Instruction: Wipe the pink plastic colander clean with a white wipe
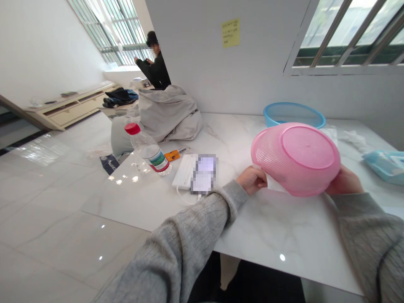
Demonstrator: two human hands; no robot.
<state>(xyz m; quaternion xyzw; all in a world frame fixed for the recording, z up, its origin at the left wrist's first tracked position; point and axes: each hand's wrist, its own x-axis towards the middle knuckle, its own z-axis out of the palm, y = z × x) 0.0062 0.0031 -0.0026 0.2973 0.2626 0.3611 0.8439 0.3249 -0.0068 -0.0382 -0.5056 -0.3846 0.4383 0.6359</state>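
Bright daylight pours through the barred window [347, 33] ahead of the right hand [344, 181] and a second window [110, 33] far beyond the left hand [251, 180], bleaching both panes nearly white. Shadows stay faint and soft. The glossy marble counter [268, 223] shows small glare spots below the hands, and the tile floor [41, 219] carries a bright window reflection. Wide-angle distortion bends straight lines toward the frame edges, and a pixelated patch [204, 173] sits just beyond the left hand.
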